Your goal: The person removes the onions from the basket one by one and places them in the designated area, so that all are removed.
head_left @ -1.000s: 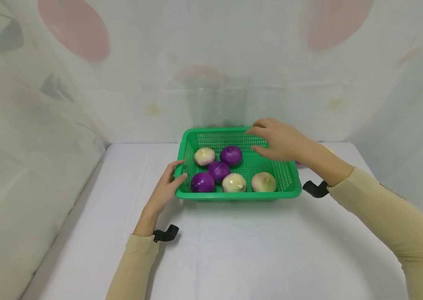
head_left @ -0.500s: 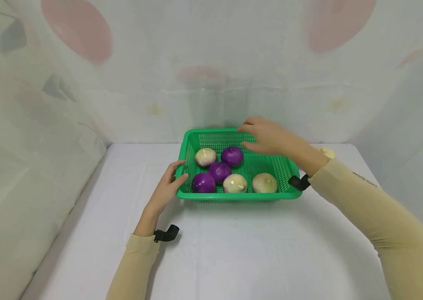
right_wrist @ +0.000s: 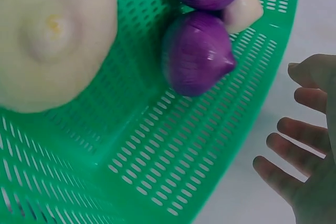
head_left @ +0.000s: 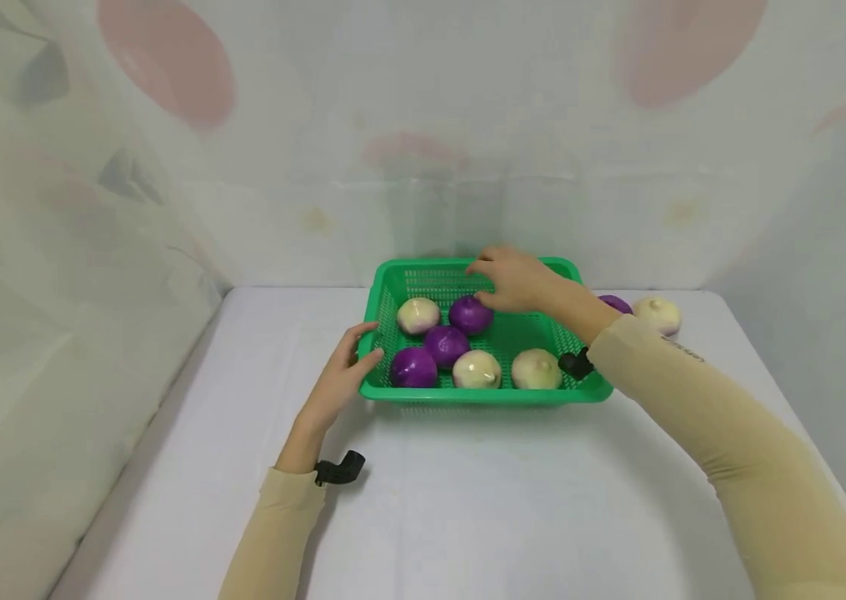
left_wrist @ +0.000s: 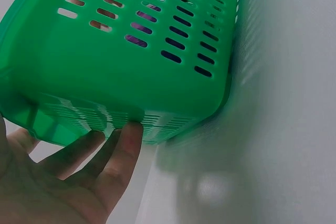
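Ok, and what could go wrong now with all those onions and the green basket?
The nearest purple onion to the right hand looks round and shiny, so it might slip if picked up. Bumping it could also make the purple onion close beside it roll. And the right sleeve reaches past the pale onion outside the green basket, so it might nudge that one.

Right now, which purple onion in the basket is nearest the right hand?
The rearmost purple onion; the other two sit nearer the basket's front rim.
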A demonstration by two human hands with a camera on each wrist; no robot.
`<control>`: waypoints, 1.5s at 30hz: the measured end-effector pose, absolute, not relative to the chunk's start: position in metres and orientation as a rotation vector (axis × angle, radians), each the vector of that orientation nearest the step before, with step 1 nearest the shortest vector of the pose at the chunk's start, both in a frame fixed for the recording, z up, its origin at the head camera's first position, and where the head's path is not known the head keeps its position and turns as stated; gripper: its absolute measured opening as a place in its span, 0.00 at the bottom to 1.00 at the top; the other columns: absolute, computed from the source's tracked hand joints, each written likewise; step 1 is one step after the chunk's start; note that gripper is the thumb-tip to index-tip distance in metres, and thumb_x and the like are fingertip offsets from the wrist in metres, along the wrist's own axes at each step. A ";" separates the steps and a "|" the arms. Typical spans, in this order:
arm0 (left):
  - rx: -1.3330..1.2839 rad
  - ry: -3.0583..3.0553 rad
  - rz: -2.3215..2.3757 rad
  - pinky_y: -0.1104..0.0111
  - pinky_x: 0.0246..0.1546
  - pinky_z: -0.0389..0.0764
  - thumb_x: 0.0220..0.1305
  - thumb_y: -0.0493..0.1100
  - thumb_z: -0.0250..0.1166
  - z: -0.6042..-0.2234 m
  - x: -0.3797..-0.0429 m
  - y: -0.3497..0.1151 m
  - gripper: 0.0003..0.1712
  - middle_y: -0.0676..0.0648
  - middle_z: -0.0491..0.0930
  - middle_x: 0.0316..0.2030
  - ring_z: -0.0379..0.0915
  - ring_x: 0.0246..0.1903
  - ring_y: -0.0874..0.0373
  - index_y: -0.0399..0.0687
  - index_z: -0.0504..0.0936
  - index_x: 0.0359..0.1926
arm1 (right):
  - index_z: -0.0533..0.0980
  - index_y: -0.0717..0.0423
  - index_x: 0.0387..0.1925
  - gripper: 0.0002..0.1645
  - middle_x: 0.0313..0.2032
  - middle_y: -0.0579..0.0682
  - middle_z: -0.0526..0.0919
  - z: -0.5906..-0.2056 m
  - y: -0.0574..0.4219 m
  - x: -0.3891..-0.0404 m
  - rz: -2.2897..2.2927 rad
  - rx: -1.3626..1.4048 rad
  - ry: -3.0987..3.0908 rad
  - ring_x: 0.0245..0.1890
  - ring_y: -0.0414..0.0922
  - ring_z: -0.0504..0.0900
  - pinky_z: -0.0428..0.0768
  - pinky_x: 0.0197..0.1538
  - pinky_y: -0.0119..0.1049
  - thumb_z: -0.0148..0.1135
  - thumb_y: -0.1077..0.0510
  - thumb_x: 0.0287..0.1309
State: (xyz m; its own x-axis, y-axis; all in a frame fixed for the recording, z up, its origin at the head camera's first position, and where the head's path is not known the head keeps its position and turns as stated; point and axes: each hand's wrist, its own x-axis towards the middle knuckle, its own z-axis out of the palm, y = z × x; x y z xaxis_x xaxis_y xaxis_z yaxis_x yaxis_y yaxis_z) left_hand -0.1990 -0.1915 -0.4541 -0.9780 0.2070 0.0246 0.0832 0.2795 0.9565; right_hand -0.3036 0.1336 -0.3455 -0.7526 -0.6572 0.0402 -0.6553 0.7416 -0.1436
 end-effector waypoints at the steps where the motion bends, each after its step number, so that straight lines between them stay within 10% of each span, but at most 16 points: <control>1: 0.279 2.426 1.804 0.41 0.67 0.63 0.76 0.56 0.59 -0.455 -0.199 -0.191 0.32 0.40 0.59 0.75 0.60 0.71 0.40 0.61 0.62 0.75 | 0.76 0.57 0.63 0.28 0.59 0.61 0.76 -0.348 0.133 -0.305 -0.234 -1.100 2.911 0.61 0.60 0.73 0.74 0.61 0.56 0.63 0.51 0.65; 20: 0.254 2.403 1.774 0.42 0.68 0.62 0.78 0.45 0.56 -0.420 -0.181 -0.177 0.32 0.35 0.57 0.75 0.58 0.72 0.37 0.47 0.58 0.77 | 0.70 0.53 0.70 0.31 0.65 0.58 0.70 -0.383 0.118 -0.315 -0.158 -0.998 2.769 0.66 0.58 0.68 0.75 0.60 0.59 0.59 0.50 0.69; 45: 0.268 2.426 1.782 0.42 0.70 0.60 0.77 0.52 0.58 -0.450 -0.198 -0.183 0.33 0.40 0.55 0.77 0.56 0.73 0.41 0.58 0.60 0.76 | 0.73 0.47 0.65 0.29 0.64 0.58 0.68 -0.402 0.116 -0.309 -0.163 -0.994 2.692 0.62 0.57 0.68 0.80 0.52 0.56 0.68 0.53 0.64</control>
State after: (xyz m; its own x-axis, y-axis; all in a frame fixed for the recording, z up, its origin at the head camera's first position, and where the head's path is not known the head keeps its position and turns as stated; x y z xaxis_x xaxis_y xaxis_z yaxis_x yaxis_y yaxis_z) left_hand -0.1982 -0.1834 -0.4499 -0.9773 0.2118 0.0088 0.0718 0.2913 0.9539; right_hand -0.3089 0.1161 -0.4023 -0.7297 -0.6510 -0.2092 -0.6211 0.7589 -0.1955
